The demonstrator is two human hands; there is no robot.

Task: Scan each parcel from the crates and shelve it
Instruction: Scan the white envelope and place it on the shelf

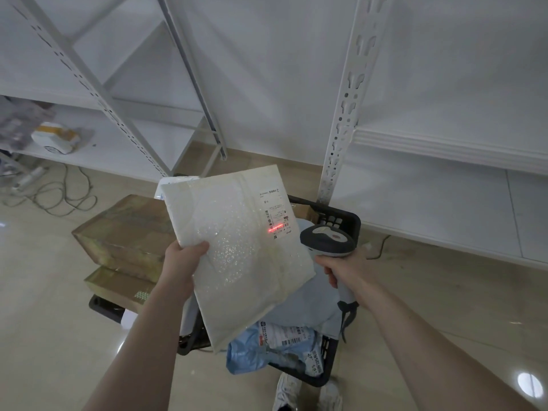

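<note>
The white bubble mailer (237, 256) is being held up over the black crate (341, 221), its label (277, 215) catching the scanner's red line. The left hand (181, 262) is pinching the mailer's left edge, thumb on top. The right hand (347, 268) is wrapping round the scanner (326, 238) grip. I'd judge she's mid-scan: keeping the mailer flat and the beam squarely across the barcode should help. White shelves (444, 143) are waiting behind; more parcels (275, 348) are lying in the crate.

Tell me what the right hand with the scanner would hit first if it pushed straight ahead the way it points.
Probably the white bubble mailer: the scanner in the right hand aims at its label, where the red line falls. Depth is unclear.
</note>
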